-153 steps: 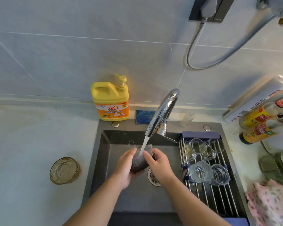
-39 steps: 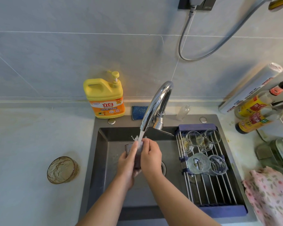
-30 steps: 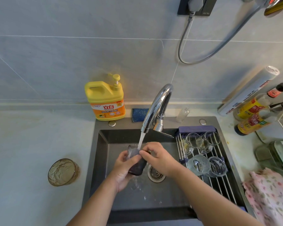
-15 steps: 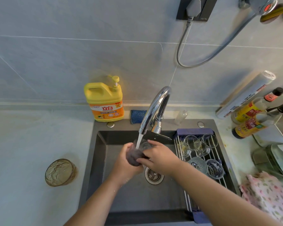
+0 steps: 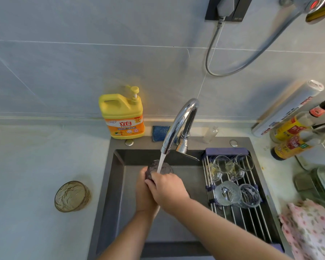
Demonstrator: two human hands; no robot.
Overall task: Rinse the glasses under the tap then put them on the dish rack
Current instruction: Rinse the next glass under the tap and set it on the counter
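Left hand (image 5: 143, 192) and right hand (image 5: 168, 190) grasp the glass (image 5: 160, 168) under the tap (image 5: 178, 123); a wet grip could slip, cracking it against the sink (image 5: 113, 194).

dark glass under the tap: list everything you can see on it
The dark glass is a smoky grey-purple tumbler with a textured, see-through wall. It is held above the sink basin, mouth facing up toward the tap, and the water stream runs into it. The left hand grips its left side. The right hand wraps its near side. Together they hide its lower part and base.
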